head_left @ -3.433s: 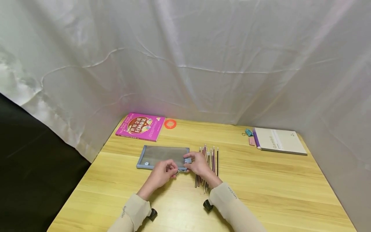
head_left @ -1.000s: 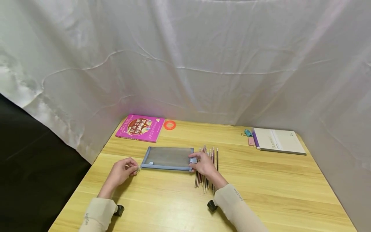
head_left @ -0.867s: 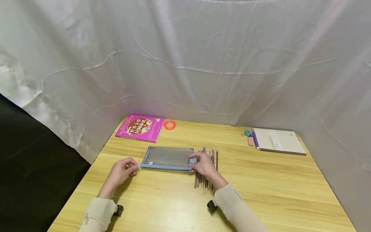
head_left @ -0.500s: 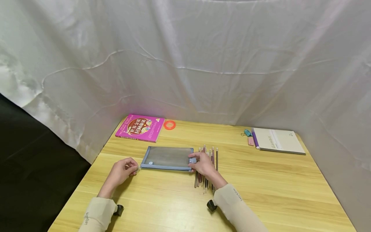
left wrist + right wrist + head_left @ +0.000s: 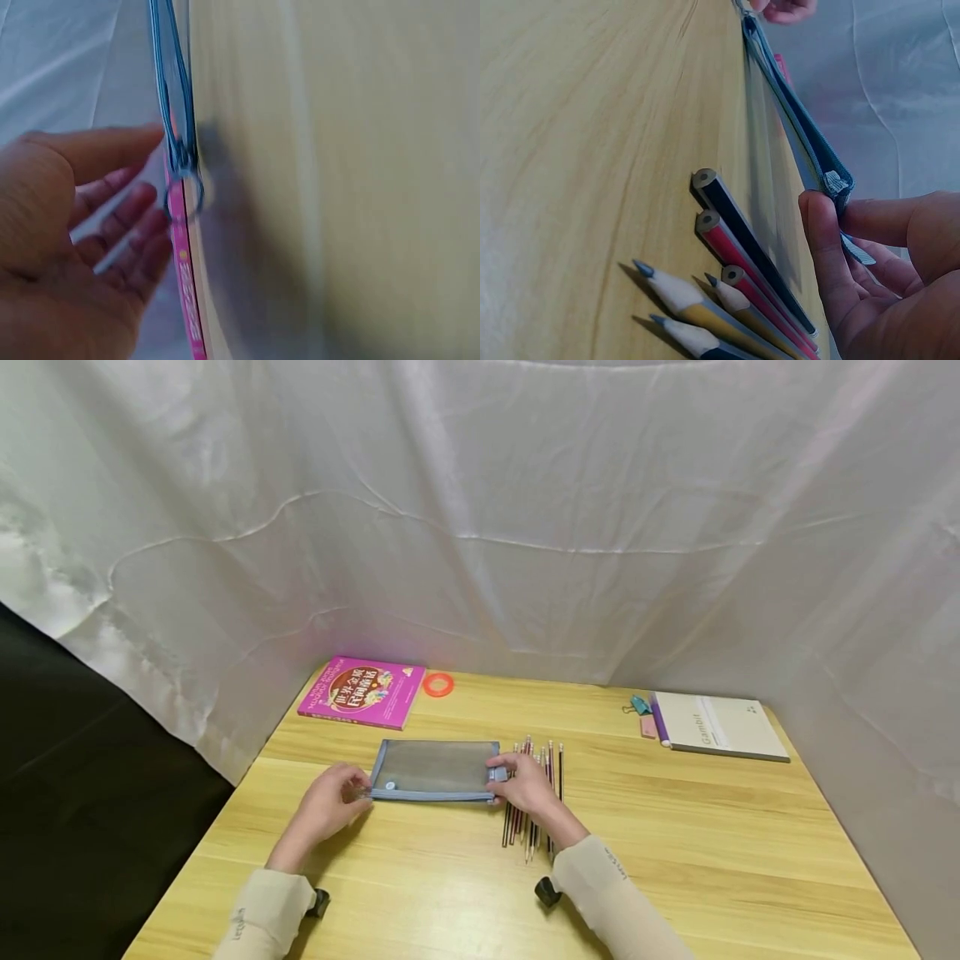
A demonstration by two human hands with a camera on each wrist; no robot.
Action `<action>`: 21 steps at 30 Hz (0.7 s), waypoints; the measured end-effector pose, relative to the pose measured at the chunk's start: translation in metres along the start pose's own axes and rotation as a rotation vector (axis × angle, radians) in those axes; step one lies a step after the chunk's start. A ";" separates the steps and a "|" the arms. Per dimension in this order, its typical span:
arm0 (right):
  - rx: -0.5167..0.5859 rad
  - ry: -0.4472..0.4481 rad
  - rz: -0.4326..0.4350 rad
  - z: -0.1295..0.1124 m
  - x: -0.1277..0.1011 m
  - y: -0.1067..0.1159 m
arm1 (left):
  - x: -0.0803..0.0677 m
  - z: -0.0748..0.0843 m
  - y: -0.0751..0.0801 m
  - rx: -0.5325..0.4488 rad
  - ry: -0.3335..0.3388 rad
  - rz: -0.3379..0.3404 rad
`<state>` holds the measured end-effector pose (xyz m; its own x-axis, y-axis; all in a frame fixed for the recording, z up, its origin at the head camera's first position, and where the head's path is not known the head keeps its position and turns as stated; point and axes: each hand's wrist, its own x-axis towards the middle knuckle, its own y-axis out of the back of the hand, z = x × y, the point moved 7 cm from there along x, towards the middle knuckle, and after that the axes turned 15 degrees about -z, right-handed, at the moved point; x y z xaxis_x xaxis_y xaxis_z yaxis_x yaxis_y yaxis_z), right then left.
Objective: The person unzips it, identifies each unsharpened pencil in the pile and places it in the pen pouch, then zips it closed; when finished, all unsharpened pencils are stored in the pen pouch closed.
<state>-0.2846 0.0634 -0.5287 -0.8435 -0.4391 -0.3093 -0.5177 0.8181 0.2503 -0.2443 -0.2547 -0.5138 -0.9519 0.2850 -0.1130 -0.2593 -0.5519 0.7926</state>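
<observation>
A grey mesh zip pouch (image 5: 438,766) with blue edging lies on the table. My right hand (image 5: 528,785) pinches its right end between thumb and fingers, near a small blue tab. In the right wrist view the zipped edge (image 5: 799,112) gapes, its two sides apart. At the pouch's left end is my left hand (image 5: 326,802), its fingers loosely bent beside the corner. A metal ring (image 5: 202,196) hangs from the zip end in the left wrist view, free of the fingertips. Several pencils (image 5: 735,217) lie beneath and beside my right hand.
A pink book (image 5: 360,692) and an orange ring-shaped item (image 5: 438,685) lie at the back left. At the back right are a notebook (image 5: 723,727), a purple pen (image 5: 660,720), a teal binder clip (image 5: 641,703) and a pink eraser (image 5: 648,727). Pale curtains (image 5: 525,527) hang behind.
The left hand pulled the ring from the pouch's right end to its left, opening the zip. It has since let go of the ring and shifted right to the corner.
</observation>
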 end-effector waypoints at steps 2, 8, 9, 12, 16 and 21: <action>0.007 0.003 -0.001 -0.001 0.000 0.000 | 0.004 0.011 -0.006 0.020 -0.065 -0.014; 0.024 0.011 -0.006 -0.002 0.000 0.000 | 0.019 0.038 -0.024 0.061 -0.191 -0.085; 0.026 0.011 -0.007 -0.002 0.000 0.000 | 0.021 0.042 -0.026 0.066 -0.204 -0.095; 0.030 0.012 -0.014 -0.003 0.000 0.000 | 0.026 0.048 -0.033 0.082 -0.224 -0.135; 0.025 0.010 -0.016 -0.002 0.001 -0.001 | 0.031 0.050 -0.040 0.107 -0.229 -0.180; 0.023 0.014 -0.018 -0.001 0.001 -0.001 | 0.033 0.049 -0.041 0.108 -0.217 -0.174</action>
<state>-0.2849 0.0617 -0.5279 -0.8360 -0.4590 -0.3007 -0.5297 0.8182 0.2235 -0.2568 -0.1844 -0.5211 -0.8342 0.5356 -0.1312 -0.3856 -0.3965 0.8331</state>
